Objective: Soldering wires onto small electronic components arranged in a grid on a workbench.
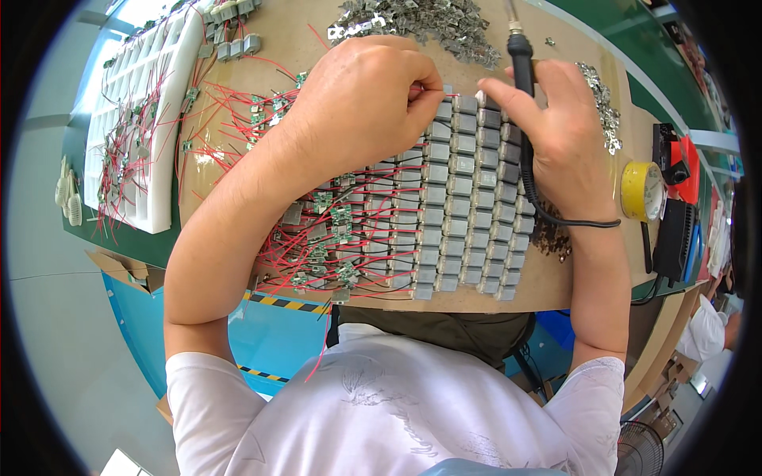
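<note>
My left hand (373, 91) is closed in a pinch over the far end of the rows of small grey motors (456, 206). A short bit of red wire (452, 95) shows at its fingertips. My right hand (562, 131) holds a soldering iron (520, 59) with a black handle, its metal tip pointing away from me. One finger of that hand reaches to the motors at the far edge. The iron's black cable hangs over my wrist. Green circuit boards (341, 222) with red and black wires lie at the left of the rows.
A pile of metal clips (429, 28) lies at the far side, with more clips (601, 103) at the right. A white slotted tray (151, 151) with wired boards stands at the left. A yellow tape roll (641, 191) and a black box (676, 238) are at the right.
</note>
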